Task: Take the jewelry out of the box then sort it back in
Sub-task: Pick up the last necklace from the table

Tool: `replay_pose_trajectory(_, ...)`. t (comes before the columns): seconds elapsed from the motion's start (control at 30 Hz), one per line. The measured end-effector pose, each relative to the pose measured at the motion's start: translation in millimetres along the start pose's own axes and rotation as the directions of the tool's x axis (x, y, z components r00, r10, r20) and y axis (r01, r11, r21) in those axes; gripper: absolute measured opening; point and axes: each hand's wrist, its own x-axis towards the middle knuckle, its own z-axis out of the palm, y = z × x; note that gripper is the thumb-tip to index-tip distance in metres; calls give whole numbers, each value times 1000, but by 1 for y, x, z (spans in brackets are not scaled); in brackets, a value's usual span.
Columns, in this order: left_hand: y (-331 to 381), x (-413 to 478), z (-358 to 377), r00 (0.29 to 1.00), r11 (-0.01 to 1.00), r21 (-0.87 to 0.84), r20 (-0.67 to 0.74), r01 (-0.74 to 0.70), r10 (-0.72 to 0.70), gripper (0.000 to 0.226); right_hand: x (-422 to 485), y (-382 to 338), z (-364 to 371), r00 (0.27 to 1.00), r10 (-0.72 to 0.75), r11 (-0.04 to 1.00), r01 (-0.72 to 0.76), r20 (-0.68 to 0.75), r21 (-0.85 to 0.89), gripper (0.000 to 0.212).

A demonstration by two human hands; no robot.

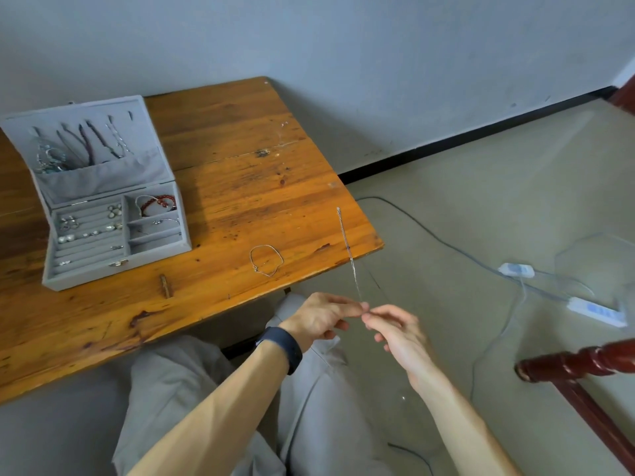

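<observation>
Open jewelry box (103,278) on worn wooden table (257,187) by grey wall (343,46), beige floor (481,201)

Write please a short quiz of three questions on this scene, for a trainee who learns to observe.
1. True or false: the thin silver chain lies inside the open grey felt jewelry box.
2. Name the piece that lies loose on the orange wooden table, near its front edge.
3. Where is the red bead bracelet? A) on the table; B) in the box's far right compartment; C) in the lid pocket.
Key: 1 false, the left hand and the right hand pinch it; 2 the looped silver bracelet; 3 B.
</observation>
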Motion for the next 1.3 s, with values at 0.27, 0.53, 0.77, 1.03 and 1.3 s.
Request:
replay_pose_trajectory(0.27,-6,4,-3,1000,994,-105,-24,12,-14,18,-2,3,2,1000,13,1000,-13,24,-5,5)
replay_pose_trajectory(0.53,-7,1,-9,999,998,-65,-38,-24,21,32,-7,3,-2,1000,-2,1000,2,-6,-3,6)
replay_pose_trajectory(0.77,-9,-4,-5,998,997,-58,-7,-58,57,30,-13,4,-3,997,-8,999,11,-72,49,5)
replay_pose_trajectory(1.03,-13,-9,-2,997,976,-208,45,-59,70,30,-15,-5,3,995,27,990,-14,-91,141,6)
replay_pose_trajectory(1.3,-10,-10,6,996,968,-245,56,-49,64,29,-16,-4,4,990,56,972,-25,-129,235,13)
